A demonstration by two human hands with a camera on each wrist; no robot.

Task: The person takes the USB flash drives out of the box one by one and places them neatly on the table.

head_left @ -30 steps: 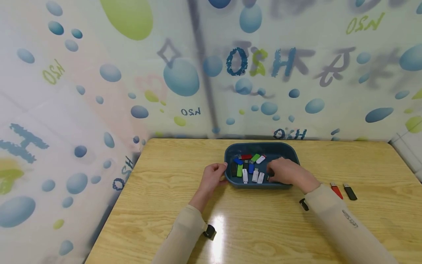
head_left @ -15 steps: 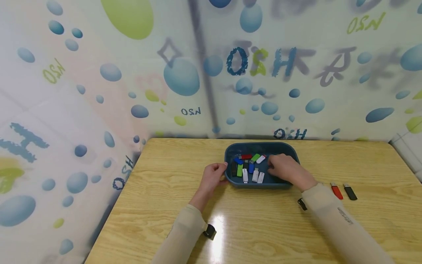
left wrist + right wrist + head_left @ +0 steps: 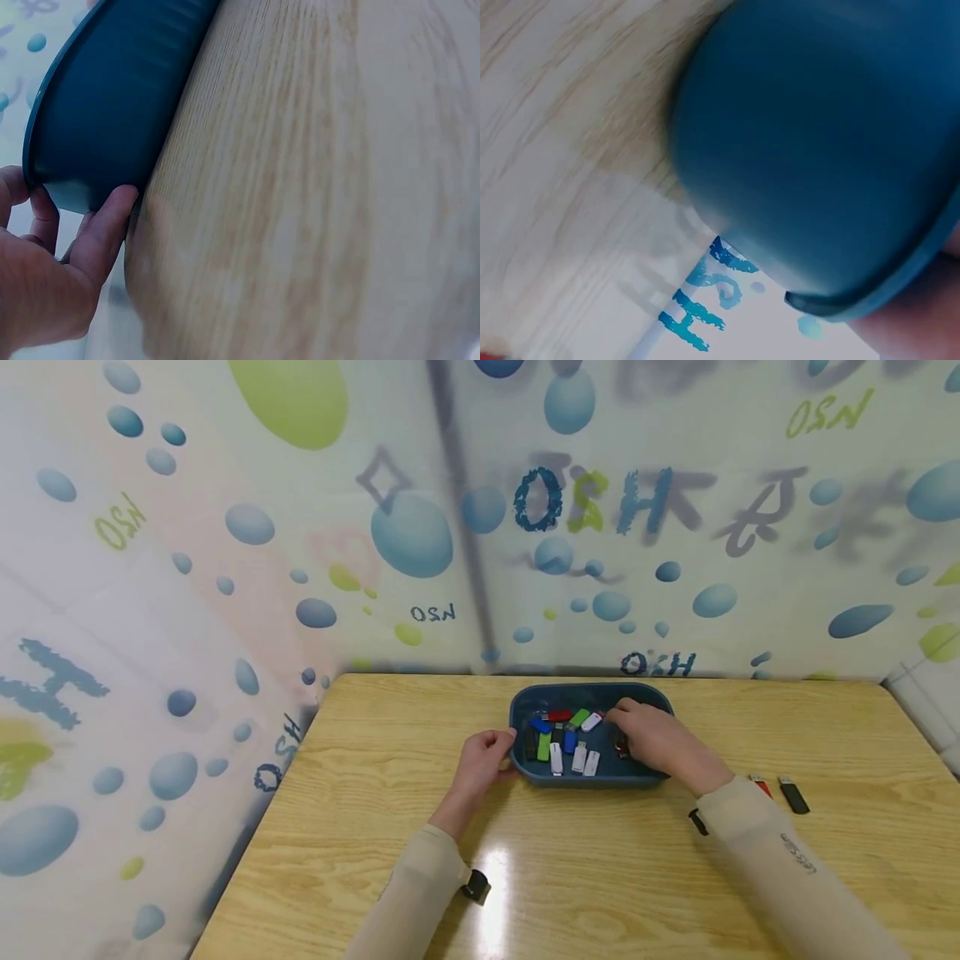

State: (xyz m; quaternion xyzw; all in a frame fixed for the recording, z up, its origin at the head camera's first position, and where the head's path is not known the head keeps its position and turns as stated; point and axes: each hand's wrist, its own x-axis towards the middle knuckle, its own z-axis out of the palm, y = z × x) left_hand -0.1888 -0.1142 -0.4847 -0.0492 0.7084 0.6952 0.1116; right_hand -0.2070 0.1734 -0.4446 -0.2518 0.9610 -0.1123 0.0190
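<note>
In the head view a dark blue plastic bin (image 3: 592,782) stands on the table with several USB flash drives in it, among them a green one (image 3: 543,747) and a white one (image 3: 556,758). My left hand (image 3: 486,760) holds the bin's left end, thumb at the rim; the left wrist view has its fingers against the end wall (image 3: 97,105). My right hand (image 3: 652,737) reaches into the bin's right half with bent fingers. A dark, reddish small object (image 3: 621,744) shows beneath it; whether the fingers hold it is hidden. The bin wall (image 3: 817,142) blocks the right wrist view.
On the table (image 3: 390,743), right of the bin, lie a black flash drive (image 3: 795,797) and a red one (image 3: 761,786), the latter partly behind the right sleeve. A patterned wall covering (image 3: 405,635) rises just behind the table's far edge.
My right hand has shifted toward the bin's far side, uncovering a dark, reddish object below it. The left hand stays on the bin's end. The right sleeve now covers part of the red flash drive.
</note>
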